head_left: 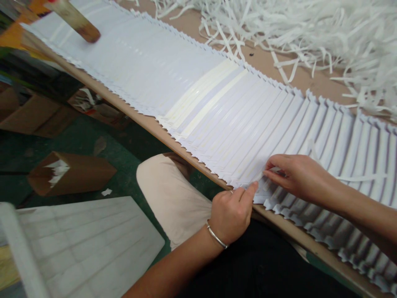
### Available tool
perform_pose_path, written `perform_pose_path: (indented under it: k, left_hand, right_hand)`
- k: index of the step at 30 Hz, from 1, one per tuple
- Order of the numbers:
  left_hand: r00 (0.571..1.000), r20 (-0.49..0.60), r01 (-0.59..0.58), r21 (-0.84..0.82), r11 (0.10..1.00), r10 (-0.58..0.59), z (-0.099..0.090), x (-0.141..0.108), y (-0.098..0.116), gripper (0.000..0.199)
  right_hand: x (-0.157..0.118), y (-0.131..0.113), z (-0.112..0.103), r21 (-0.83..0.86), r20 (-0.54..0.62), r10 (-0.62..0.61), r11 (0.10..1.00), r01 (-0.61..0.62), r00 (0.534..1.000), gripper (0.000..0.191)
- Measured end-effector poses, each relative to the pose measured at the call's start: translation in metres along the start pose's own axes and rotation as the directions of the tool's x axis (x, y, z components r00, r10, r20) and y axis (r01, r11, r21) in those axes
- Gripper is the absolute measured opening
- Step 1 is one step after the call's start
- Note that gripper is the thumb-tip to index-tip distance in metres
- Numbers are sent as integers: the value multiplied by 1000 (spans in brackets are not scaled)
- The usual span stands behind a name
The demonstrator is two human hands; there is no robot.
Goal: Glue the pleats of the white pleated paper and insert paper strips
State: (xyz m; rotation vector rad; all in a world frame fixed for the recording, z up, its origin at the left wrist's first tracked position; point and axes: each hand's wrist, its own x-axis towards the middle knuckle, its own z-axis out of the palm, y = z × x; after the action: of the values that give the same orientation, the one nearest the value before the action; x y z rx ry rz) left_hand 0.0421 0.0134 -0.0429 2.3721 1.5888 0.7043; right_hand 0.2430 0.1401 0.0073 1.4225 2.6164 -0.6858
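A long row of overlapping folded white sheets (pixel 133 70) runs diagonally along the brown work surface. My left hand (pixel 231 215), with a silver bangle on its wrist, is at the near edge of the row. Its fingers are curled and the index finger presses on the sheet ends; what lies under them is hidden. Close beside it, my right hand (pixel 285 171) pinches a narrow white strip (pixel 259 177) between thumb and forefinger, over the sheets. Another white strip (pixel 361 178) lies across the sheets behind the right wrist.
A heap of loose white strips (pixel 297 37) covers the far side. A glue-stained brush (pixel 79 25) rests on the row's far left end. Below, a cardboard box (pixel 71 174) stands on the green floor near a pale slatted plastic surface (pixel 89 244). The board's near edge (pixel 149 124) runs beside my knee.
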Motion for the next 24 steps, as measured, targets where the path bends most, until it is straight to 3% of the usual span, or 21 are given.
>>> perform_pose_path:
  k: [7, 10, 16, 19, 24]
  left_hand:
    - [999, 43, 19, 81, 997, -23, 3, 0, 1, 40]
    - [1000, 25, 10, 80, 997, -12, 3, 0, 1, 40]
    - [1000, -10, 10, 78, 997, -9, 5, -1, -1, 40]
    - [1000, -29, 9, 67, 998, -7, 6, -2, -1, 41]
    - [1000, -18, 17, 45, 999, -16, 6, -2, -2, 41]
  right_hand:
    - [2, 8, -2, -24, -19, -59, 998, 59, 998, 19]
    - [9, 30, -19, 18, -47, -57, 998, 58, 997, 18]
    - [34, 90, -61, 52, -117, 61, 997, -55, 991, 17]
    - [46, 106, -67, 71, -127, 90, 994, -81, 988, 18]
    - [57, 109, -64, 54, -130, 116, 992, -110, 985, 20]
